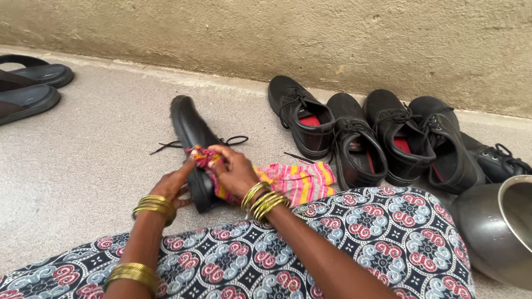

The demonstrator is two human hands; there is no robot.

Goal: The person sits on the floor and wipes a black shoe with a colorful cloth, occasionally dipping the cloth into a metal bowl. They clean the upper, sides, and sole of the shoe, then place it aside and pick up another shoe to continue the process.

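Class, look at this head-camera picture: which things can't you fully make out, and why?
- Black shoe: heel end hidden by the left hand, right hand and striped cloth.
- Metal pot: cut off by the right edge.
- Sandals: cut off by the left edge.

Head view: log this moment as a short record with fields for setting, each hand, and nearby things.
setting: person seated on a grey floor by a rough wall
left hand: grip on a black lace-up shoe
right hand: presses a pink striped cloth on the shoe
nearby: row of black shoes, dark sandals, metal pot
clothing: patterned garment, gold bangles
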